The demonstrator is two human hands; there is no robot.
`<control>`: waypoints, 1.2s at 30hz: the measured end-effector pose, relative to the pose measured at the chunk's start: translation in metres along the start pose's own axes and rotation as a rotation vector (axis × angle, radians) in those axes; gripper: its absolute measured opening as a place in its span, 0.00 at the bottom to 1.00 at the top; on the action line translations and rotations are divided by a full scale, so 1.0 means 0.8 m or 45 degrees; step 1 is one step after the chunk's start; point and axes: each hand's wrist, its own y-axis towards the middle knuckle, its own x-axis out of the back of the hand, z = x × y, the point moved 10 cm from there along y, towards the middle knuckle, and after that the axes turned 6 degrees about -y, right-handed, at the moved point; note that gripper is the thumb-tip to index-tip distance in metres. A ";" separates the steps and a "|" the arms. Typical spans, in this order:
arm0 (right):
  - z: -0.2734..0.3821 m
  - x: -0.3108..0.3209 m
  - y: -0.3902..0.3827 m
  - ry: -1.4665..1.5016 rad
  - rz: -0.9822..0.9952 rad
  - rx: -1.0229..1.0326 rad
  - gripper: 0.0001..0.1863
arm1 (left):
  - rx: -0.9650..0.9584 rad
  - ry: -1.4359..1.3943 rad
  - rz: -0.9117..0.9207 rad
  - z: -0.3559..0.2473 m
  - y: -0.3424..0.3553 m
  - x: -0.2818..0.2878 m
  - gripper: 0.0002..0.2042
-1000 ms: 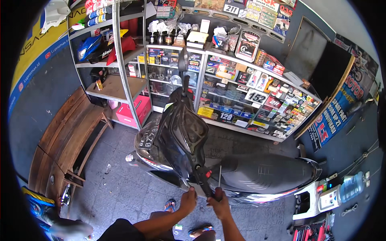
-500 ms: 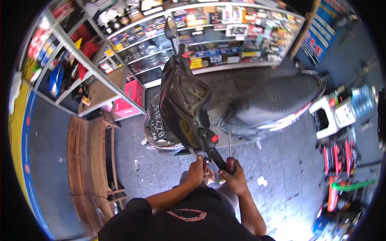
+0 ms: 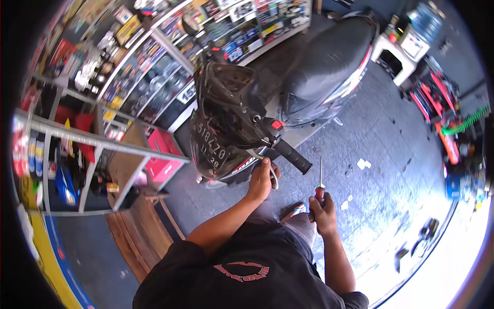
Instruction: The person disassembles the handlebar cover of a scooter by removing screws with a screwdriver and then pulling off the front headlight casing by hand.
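Screwdriver [image 3: 319, 191] sits clenched in right hand [image 3: 323, 213], near black handlebar grip [image 3: 293, 156], while left hand [image 3: 260, 183] grips silver lever [image 3: 275, 177] on black scooter [image 3: 221, 116].

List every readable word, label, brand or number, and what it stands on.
I can't quote text; places only:
Scooter: number plate, pale characters, readable.
Black T-shirt: reddish chest lettering, too small to read.
Glass display case: number signs, some readable; other labels mostly too small.
Pink box: tiny print, unreadable.

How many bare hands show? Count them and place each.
2: the left hand on the silver handlebar lever; the right hand, clear of the black grip, holding a red-handled screwdriver. No others show.
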 end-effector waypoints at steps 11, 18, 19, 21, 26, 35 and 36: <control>-0.030 -0.234 -0.069 0.545 -0.422 0.072 0.22 | -0.180 0.641 0.580 -0.008 0.063 0.068 0.08; 0.028 -0.315 -0.058 0.676 -0.967 0.269 0.24 | -0.175 0.606 0.992 -0.046 0.062 0.035 0.13; 0.025 -0.320 -0.053 0.715 -1.027 0.333 0.23 | -0.201 0.525 0.999 -0.045 0.071 0.035 0.13; 0.030 -0.327 -0.052 0.828 -0.976 0.308 0.22 | -0.267 0.437 0.973 -0.056 0.073 0.038 0.14; 0.043 -0.322 -0.034 0.844 -1.037 0.347 0.22 | -0.136 0.304 0.968 -0.052 0.084 0.038 0.13; 0.051 -0.323 -0.030 0.747 -1.132 0.321 0.22 | 0.048 0.240 1.077 -0.046 0.092 0.042 0.13; 0.050 -0.324 -0.028 0.741 -1.137 0.322 0.22 | 0.073 0.227 1.061 -0.045 0.093 0.042 0.13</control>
